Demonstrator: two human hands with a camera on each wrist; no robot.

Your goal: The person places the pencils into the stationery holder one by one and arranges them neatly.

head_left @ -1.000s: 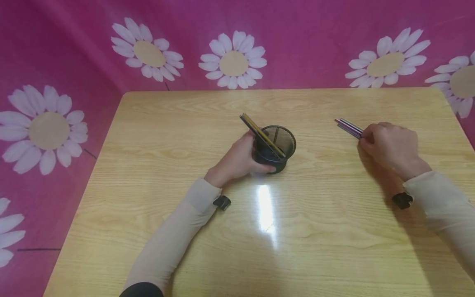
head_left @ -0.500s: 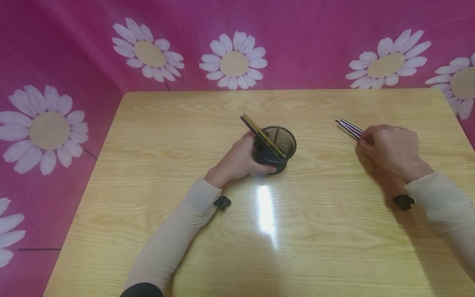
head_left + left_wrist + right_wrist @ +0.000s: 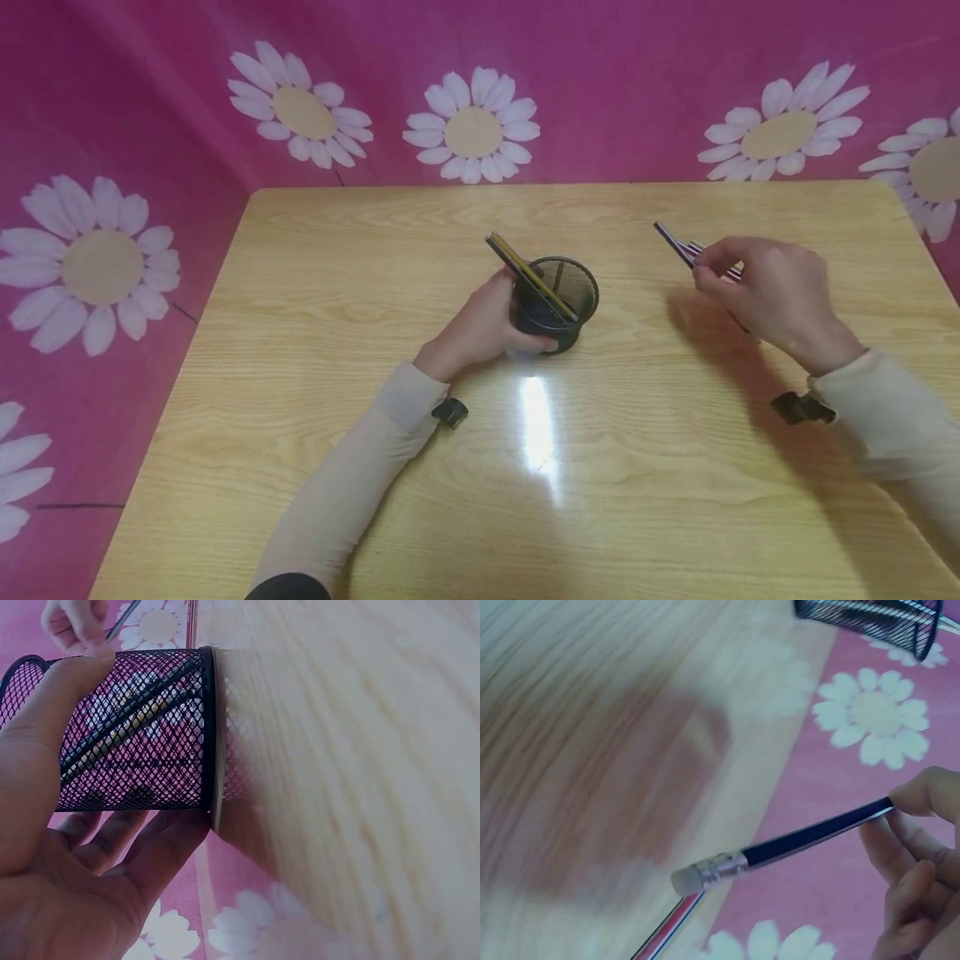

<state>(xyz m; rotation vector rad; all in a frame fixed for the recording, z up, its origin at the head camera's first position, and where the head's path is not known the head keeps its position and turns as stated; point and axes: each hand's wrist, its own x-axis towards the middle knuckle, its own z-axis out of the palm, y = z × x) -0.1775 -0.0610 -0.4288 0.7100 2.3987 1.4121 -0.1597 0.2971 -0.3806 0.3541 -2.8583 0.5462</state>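
My left hand (image 3: 483,321) holds a black mesh pencil cup (image 3: 570,335) on the table, with the thumb on one side and fingers on the other. Yellow-and-black pencils (image 3: 517,262) lean inside the cup, their ends sticking out past its left rim. To the right, my right hand (image 3: 780,287) pinches a dark pencil (image 3: 670,240) between thumb and fingertips. Its eraser end (image 3: 686,881) points away from the fingers in the right wrist view. Striped pencils (image 3: 666,930) lie on the table beneath it, partly hidden by the hand in the head view.
The wood-patterned table (image 3: 375,517) is glossy, with a bright light reflection in front of the cup. A pink cloth with white flowers (image 3: 472,129) hangs along the back and left side of the table.
The right hand has lifted one dark pencil off the bunch and shifted slightly left with it. The left hand and the cup have stayed in place.
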